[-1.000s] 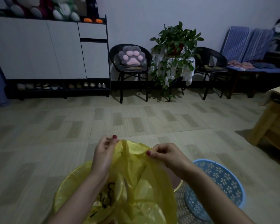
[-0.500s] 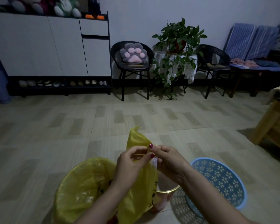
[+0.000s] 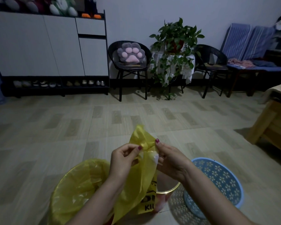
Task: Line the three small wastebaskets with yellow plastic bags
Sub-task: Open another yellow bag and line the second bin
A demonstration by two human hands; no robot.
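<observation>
A yellow plastic bag (image 3: 140, 179) hangs between my hands above the floor, its top bunched into a point. My left hand (image 3: 122, 161) and my right hand (image 3: 169, 157) both pinch its upper edge, close together. Low on the left stands a wastebasket lined with a yellow bag (image 3: 78, 187). Behind the hanging bag stands a pink wastebasket with a yellow rim (image 3: 168, 187), unlined and partly hidden. A blue perforated wastebasket (image 3: 224, 179) with flower cut-outs stands unlined on the right.
Tiled floor (image 3: 71, 127) stretches ahead. A white cabinet with shoes beneath (image 3: 55, 51) stands at the back left. Two black chairs (image 3: 131, 67) flank a potted plant on a small table (image 3: 175, 51). A wooden furniture corner (image 3: 272, 127) juts in on the right.
The bag was spread wide over the lined basket with my hands apart. My hands have come together and lifted it, bunching its top edge; it now hangs over the pink basket.
</observation>
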